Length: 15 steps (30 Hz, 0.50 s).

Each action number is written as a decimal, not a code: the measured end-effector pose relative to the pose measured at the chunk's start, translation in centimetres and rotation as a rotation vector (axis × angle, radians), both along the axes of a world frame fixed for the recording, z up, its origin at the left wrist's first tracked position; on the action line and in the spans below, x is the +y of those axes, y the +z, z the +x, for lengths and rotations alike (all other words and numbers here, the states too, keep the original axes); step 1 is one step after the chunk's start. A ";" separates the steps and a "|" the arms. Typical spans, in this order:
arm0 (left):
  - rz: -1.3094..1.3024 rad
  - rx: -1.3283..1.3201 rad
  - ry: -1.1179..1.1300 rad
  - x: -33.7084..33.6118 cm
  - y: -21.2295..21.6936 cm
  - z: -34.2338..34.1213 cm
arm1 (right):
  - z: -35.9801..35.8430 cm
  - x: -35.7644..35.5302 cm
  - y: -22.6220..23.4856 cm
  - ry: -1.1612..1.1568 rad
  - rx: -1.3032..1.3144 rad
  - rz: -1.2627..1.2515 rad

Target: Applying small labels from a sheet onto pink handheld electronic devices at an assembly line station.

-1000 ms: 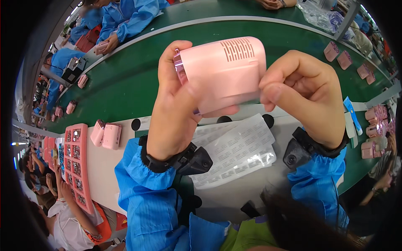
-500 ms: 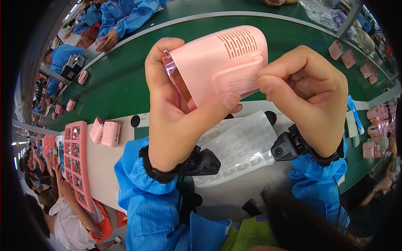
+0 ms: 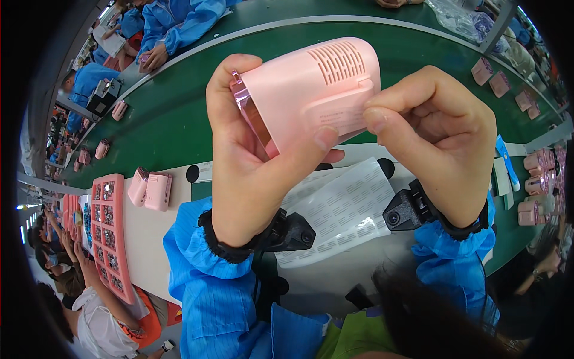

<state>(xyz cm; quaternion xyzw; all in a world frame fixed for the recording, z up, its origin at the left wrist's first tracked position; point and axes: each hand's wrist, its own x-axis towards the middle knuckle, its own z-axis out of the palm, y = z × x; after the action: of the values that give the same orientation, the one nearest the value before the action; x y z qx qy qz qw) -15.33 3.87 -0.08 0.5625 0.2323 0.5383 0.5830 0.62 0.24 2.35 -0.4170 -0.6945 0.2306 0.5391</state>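
Note:
A pale pink plastic device (image 3: pixel 293 87) with vent slots and a glossy mirrored pink end is held up over the table, tilted. My left hand (image 3: pixel 245 173) wraps round it from the left, its thumb pressing on the raised panel. On that panel lies a clear printed label (image 3: pixel 336 117). My right hand (image 3: pixel 445 125) pinches at the label's right end with thumb and forefinger; the pinched edge itself is mostly hidden. Below the hands a sheet of clear labels (image 3: pixel 341 209) rests on the table.
Two more pink devices (image 3: pixel 158 191) stand at the left beside a pink compartment tray (image 3: pixel 113 239) of small parts. A green conveyor belt (image 3: pixel 173 119) crosses ahead, carrying other pink units. A co-worker in blue (image 3: pixel 185 27) sits across it. Stacked pink units (image 3: pixel 535 179) are at the right.
The device and both hands have shifted very slightly left. My right fingertips have moved a little along the label toward my left thumb. The grip of both hands is the same.

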 end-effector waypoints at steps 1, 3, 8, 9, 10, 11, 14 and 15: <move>0.005 0.001 0.001 0.0 0.0 0.0 | 0.0 0.0 0.0 -0.001 0.005 -0.001; 0.014 0.004 0.004 -0.1 0.0 0.0 | -0.1 -0.1 -0.1 -0.003 0.009 -0.001; 0.028 -0.026 0.029 -0.4 -0.1 0.1 | -0.7 -0.5 -0.2 -0.072 -0.036 0.057; 0.053 -0.046 0.037 -0.4 -0.2 0.1 | -0.9 -0.6 -0.2 -0.099 -0.047 0.061; 0.078 -0.067 0.045 -0.4 -0.3 0.1 | -1.0 -0.7 -0.2 -0.126 -0.058 0.066; 0.103 -0.087 0.053 -0.4 -0.3 0.1 | -1.1 -0.6 -0.2 -0.126 -0.058 0.066; 0.102 -0.091 0.079 -0.6 -0.3 0.2 | -1.1 -0.5 -0.4 -0.167 -0.125 0.152; 0.103 -0.094 0.092 -0.6 -0.3 0.2 | -1.2 -0.5 -0.5 -0.168 -0.125 0.152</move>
<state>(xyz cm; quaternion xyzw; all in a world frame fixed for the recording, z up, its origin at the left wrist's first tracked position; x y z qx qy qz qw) -15.14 3.23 -0.42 0.5546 0.2026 0.6016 0.5381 -0.56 -0.31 1.89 -0.4451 -0.7049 0.1050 0.5422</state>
